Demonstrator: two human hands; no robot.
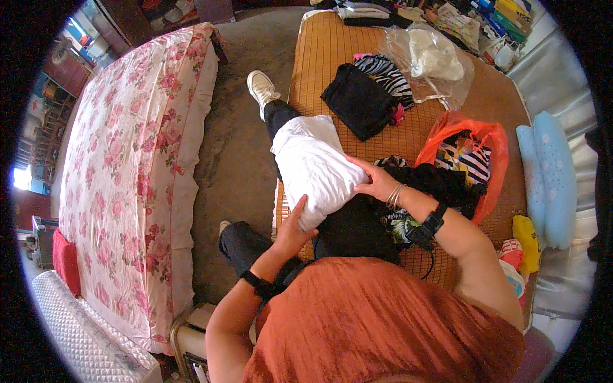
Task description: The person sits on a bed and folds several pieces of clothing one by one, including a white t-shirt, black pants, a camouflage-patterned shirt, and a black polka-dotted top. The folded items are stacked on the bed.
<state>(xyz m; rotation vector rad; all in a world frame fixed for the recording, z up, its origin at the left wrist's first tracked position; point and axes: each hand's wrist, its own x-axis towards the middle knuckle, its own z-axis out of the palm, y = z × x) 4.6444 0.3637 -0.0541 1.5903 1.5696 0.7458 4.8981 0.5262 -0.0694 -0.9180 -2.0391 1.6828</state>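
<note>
A folded white cloth or garment (316,167) lies over my thigh, its surface creased. My left hand (294,234) rests against its near lower edge, thumb and fingers apart. On its right side, my right hand (376,182) has the edge between thumb and fingers. Beyond the cloth, a folded black garment (359,100) lies on the bamboo mat (316,52), partly over a zebra-striped garment (388,76). To the right, a red plastic bag (498,163) stands open with striped clothing in it. Black clothing (431,184) is heaped between my right wrist and the bag.
A clear plastic bag (431,62) with white contents lies farther back, near stacked clothes (366,12). Light blue pillows (553,182) and a yellow cloth (527,244) are at the right edge. Across the floor gap at left stands a bed with a floral cover (124,158).
</note>
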